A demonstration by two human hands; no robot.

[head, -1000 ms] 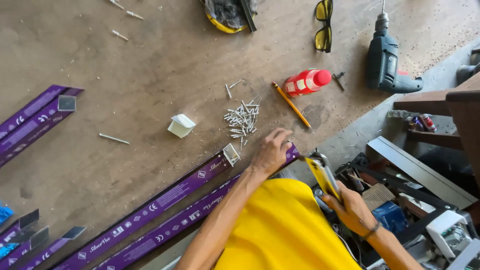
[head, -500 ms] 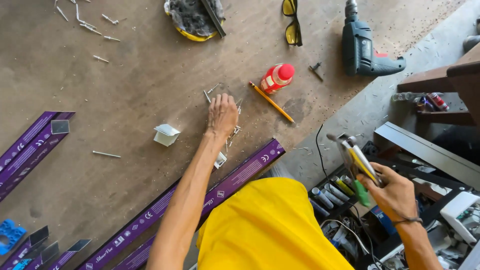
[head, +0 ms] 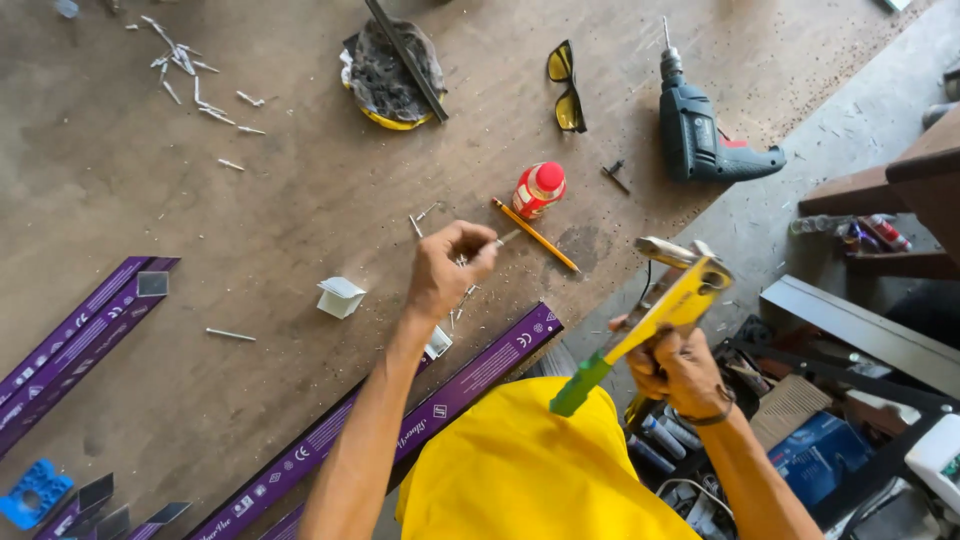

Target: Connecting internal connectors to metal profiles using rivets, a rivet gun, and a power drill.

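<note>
Rivet gun, yellow with a green-tipped handle, sits in the right hand off the desk's edge; its long axis slants from the green end at lower left up to the metal head at upper right, near the drill's side. The right fingers wrap around its handles. The left hand hovers above a scatter of rivets, fingers pinching one small rivet that points right toward the pencil.
</note>
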